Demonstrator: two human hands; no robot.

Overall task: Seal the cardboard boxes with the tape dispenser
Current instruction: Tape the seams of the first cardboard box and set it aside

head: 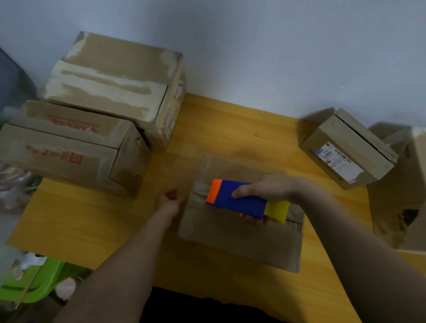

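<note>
The right hand (268,189) grips the blue, orange and yellow plastic tape dispenser (247,201) over the flat brown cardboard box's (239,235) centre seam, apparently for taping, while the left hand (171,200) steadies the box's left edge, its grip unclear.

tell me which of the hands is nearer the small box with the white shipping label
Right. The right hand grips the tape dispenser just left of and below the labelled box; the left hand sits farther left, at the centre box's left edge.
</note>
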